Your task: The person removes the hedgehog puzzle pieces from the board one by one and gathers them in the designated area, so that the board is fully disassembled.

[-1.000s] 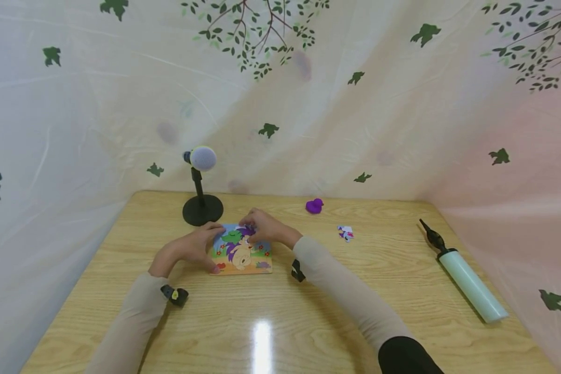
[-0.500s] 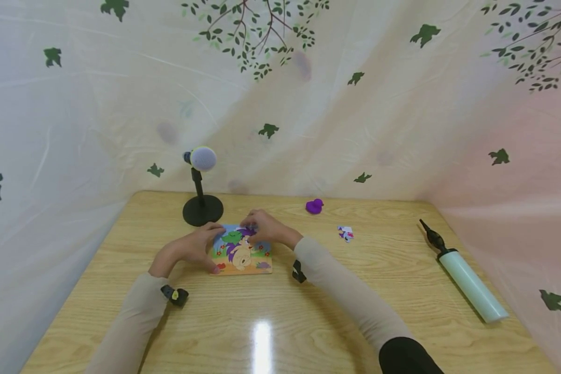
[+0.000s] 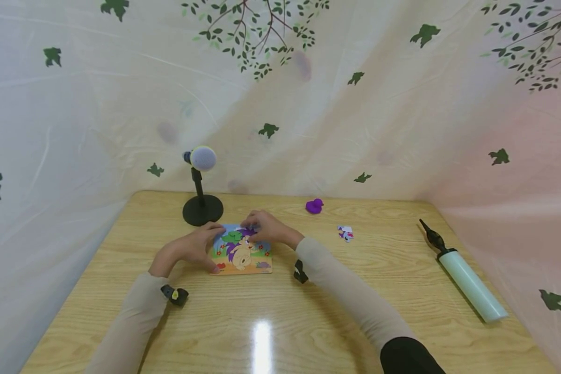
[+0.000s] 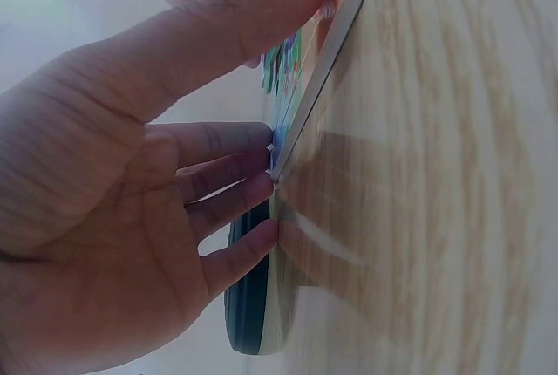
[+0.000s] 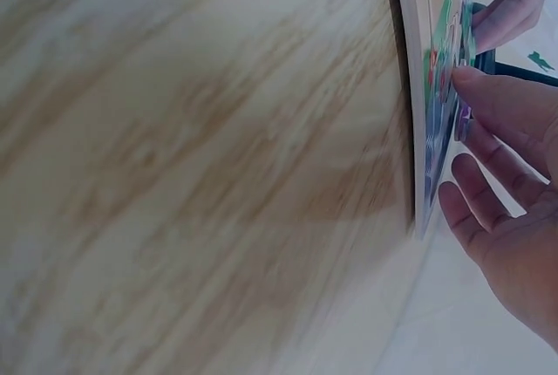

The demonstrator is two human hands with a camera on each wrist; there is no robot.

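A picture jigsaw puzzle board [image 3: 243,269] with a purple-spined hedgehog lies on the table, left of the middle. My left hand [image 3: 191,248] holds its left side, with the thumb on the near corner and fingertips at the far corner. In the left wrist view those fingers are fairly straight, and the outer ones touch the table. My right hand [image 3: 268,227] is over the board's far right part. The right wrist view has its thumb and fingers pinching a small puzzle piece [image 5: 463,124], tilted at the board's surface and mostly covered by the fingers.
Another puzzle piece [image 3: 346,233] lies to the right, with a purple toy duck [image 3: 314,206] behind it. A round white-faced device on a black stand [image 3: 203,210] is just behind the board. A pale green hand pump [image 3: 472,285] lies along the table's right edge.
My right hand has shifted very slightly to the right over the same part of the board. The left hand and the board stay where they were.
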